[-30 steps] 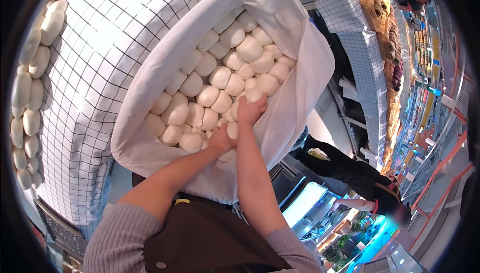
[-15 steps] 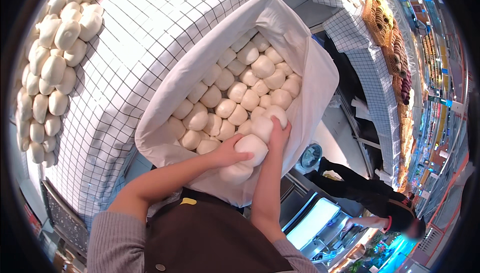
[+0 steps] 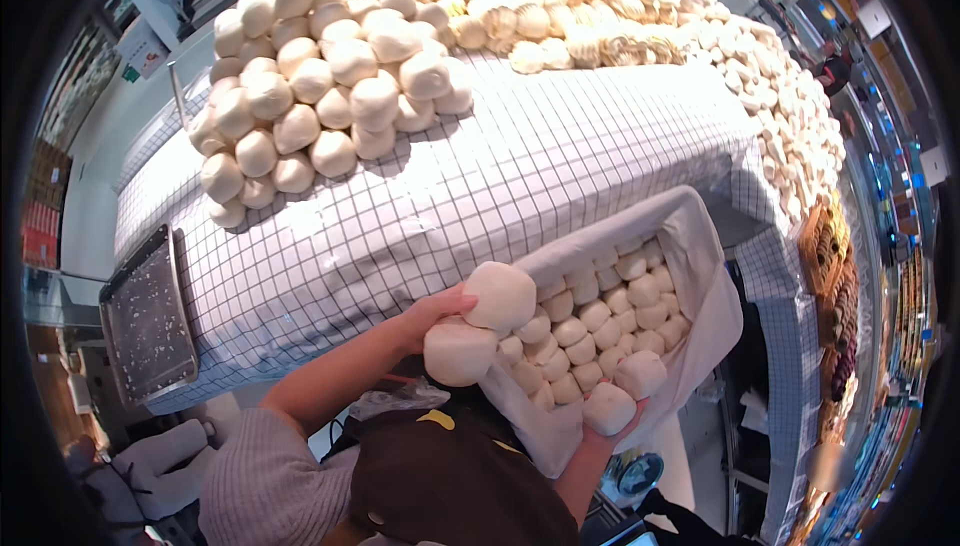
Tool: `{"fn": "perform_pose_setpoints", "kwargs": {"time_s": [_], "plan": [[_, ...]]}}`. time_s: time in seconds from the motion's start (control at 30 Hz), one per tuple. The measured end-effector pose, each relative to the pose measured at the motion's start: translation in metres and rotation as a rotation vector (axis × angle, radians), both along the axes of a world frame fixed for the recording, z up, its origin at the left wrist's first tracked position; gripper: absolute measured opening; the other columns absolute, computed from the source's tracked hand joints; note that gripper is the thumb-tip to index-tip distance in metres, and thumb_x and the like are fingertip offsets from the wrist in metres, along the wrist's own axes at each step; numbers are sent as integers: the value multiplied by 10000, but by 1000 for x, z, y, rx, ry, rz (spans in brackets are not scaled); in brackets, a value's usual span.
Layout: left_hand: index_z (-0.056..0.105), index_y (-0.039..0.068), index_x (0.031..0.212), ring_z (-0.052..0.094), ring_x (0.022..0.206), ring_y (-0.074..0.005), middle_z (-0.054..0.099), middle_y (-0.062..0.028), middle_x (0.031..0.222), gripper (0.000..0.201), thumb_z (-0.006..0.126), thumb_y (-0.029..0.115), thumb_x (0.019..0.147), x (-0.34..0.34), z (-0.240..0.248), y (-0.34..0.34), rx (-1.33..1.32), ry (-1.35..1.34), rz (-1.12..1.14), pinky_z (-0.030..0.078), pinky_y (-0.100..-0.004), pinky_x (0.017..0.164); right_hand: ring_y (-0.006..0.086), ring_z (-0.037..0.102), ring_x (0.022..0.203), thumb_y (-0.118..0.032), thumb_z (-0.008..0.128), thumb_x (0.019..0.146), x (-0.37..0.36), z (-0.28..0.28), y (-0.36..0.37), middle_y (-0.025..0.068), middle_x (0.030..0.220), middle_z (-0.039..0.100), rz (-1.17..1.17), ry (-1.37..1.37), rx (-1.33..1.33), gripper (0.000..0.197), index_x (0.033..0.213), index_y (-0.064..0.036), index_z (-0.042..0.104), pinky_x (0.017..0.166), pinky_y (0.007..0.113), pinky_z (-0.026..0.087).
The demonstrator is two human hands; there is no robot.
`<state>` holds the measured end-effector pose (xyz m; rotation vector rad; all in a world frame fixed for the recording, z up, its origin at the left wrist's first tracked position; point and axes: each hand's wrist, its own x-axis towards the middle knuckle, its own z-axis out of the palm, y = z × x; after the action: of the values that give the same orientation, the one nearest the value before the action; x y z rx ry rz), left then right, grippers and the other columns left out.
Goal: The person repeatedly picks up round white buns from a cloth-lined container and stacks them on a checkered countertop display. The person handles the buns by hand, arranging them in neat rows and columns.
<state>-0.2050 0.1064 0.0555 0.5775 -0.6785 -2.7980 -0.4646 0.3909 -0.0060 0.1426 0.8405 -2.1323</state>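
Observation:
Two large white steamed buns are gripped in my left hand, raised at the near left end of a cloth-lined bin. My fingers are mostly hidden behind them. Two more white buns sit in my right hand, low over the bin's near side; its fingers curl around them from below. Many similar buns lie packed in rows inside the bin. On the table to the left stands a tall pile of round white buns.
A checked cloth covers the long table. Pleated pale buns and smaller white pieces line its far side. A dark, crumb-strewn tray lies at the table's left end. Brown baskets stand at the right.
My view has swung left toward the table pile. My hands have moved apart: the left has lifted two buns out past the bin's left end, while the right keeps two over the bin.

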Motion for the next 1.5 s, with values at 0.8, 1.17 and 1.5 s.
{"fn": "perform_pose_setpoints", "kwargs": {"time_s": [0.8, 1.17, 1.5], "plan": [[539, 249, 1377, 675, 1084, -283, 638, -73, 1198, 889, 882, 552, 615, 397, -3, -115, -1233, -1583, -277, 548, -431, 867, 326, 668, 1128, -475, 850, 679, 300, 70, -435, 154, 1291, 629, 1647, 2169, 898, 944, 1472, -156, 451, 934, 448, 543], [504, 214, 1420, 531, 1242, -350, 532, -93, 1328, 1234, 913, 662, 345, 374, -16, -128, -1623, -1519, -46, 453, -513, 947, 279, 535, 1269, -292, 957, 513, 290, 7, -483, 46, 1322, 549, 1333, 2814, 457, 963, 1352, -155, 503, 903, 492, 557], [561, 110, 1384, 522, 1247, -312, 578, -89, 1332, 911, 840, 598, 667, 382, -34, -65, -1451, -1736, 617, 403, -480, 1047, 520, 306, 1405, -501, 998, 430, 222, 27, -437, 278, 1543, 283, 1385, 2063, 410, 1382, 1572, -223, 271, 1125, 600, 365]]}}
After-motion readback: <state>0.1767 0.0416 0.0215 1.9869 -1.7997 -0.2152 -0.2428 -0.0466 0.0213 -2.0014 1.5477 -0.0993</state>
